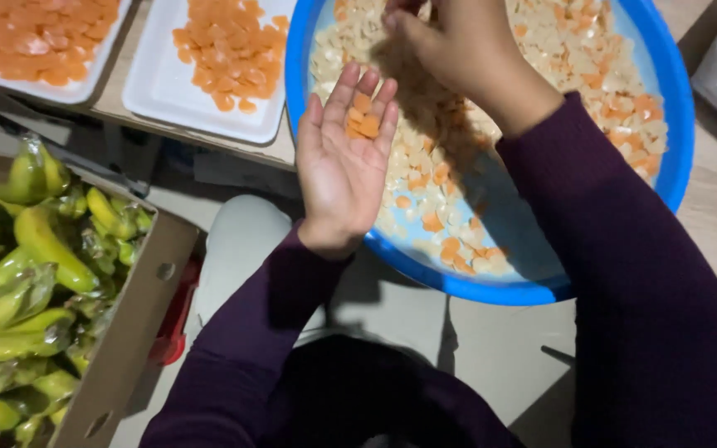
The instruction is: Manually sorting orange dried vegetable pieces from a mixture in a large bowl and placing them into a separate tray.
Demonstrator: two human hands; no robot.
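Mostly orange pieces (pixel 363 116), small, flat, perhaps chips, cupped in left hand (pixel 343 162).

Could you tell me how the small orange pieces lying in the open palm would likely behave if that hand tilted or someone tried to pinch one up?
The orange pieces sit loose on the fingers of the flat left hand, so a tilt would probably slide them off into the blue basin. They look thin, small and light, likely easy to pinch singly. The right hand reaches among similar pieces; how fragile they are cannot be told.

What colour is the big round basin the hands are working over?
The basin is bright blue, seen clearly along its rim in the head view.
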